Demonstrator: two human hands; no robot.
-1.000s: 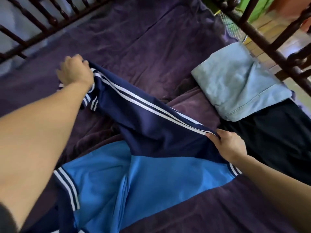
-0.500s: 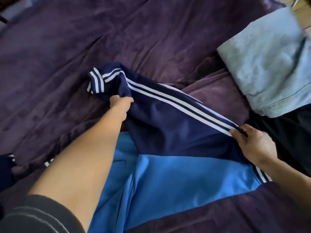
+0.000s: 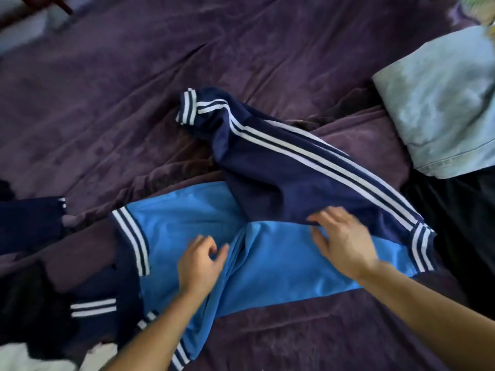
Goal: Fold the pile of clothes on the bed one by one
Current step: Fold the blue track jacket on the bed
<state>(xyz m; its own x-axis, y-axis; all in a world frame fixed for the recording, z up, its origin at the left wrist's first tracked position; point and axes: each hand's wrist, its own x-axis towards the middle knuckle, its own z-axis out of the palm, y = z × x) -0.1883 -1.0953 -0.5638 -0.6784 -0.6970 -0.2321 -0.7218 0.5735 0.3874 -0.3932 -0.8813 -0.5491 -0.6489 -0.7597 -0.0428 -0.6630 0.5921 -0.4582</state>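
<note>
A track jacket lies spread on the purple bed. Its light blue body (image 3: 270, 261) is in the middle, and its navy sleeve (image 3: 289, 167) with white stripes is folded across the top, cuff at the upper left. My left hand (image 3: 199, 261) hovers over the blue body with fingers loosely curled, holding nothing. My right hand (image 3: 342, 236) lies with spread fingers at the seam where navy meets blue. A pile of dark and white clothes (image 3: 34, 317) sits at the lower left.
Folded light blue jeans (image 3: 442, 103) rest at the right on a black garment (image 3: 460, 231). The purple bedspread (image 3: 187, 62) stretches wrinkled across the far side. A dark wooden bed rail (image 3: 34, 6) shows at the top left corner.
Both hands have let go of the navy sleeve, which now lies on the bed. They have pulled back toward me onto the blue body of the jacket.
</note>
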